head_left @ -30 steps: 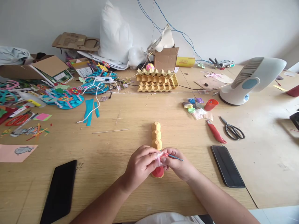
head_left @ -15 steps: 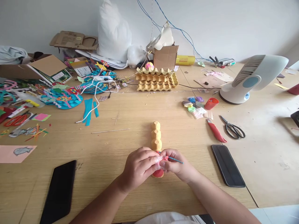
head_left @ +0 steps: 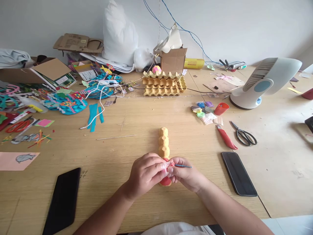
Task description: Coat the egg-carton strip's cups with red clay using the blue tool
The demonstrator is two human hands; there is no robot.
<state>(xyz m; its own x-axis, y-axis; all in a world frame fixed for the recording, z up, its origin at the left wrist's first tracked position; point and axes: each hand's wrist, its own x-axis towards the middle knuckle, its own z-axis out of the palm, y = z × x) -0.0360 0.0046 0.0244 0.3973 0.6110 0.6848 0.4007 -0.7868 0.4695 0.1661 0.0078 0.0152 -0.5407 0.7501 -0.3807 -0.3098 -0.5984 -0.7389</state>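
My left hand [head_left: 144, 174] and my right hand [head_left: 185, 173] meet over the near end of a yellow egg-carton strip [head_left: 163, 142] that lies lengthwise on the wooden table [head_left: 137, 120]. Both hands pinch a small clear plastic packet with pink stuff inside [head_left: 167, 167]. A thin blue stick [head_left: 183, 166] pokes out rightward between my right fingers. The strip's nearest bump is red [head_left: 166, 181], partly hidden under my fingers.
A black phone [head_left: 62, 199] lies at the near left, another phone [head_left: 239, 174] at the right. A red utility knife [head_left: 226, 138], scissors [head_left: 243, 134], a red cup [head_left: 221, 109], small clay bags [head_left: 204, 112], a fan [head_left: 264, 83], stacked egg trays [head_left: 163, 85] and paper crafts [head_left: 66, 103] surround them.
My hands shifted very slightly over the packet; the blue stick now points more level. Everything else stays put.
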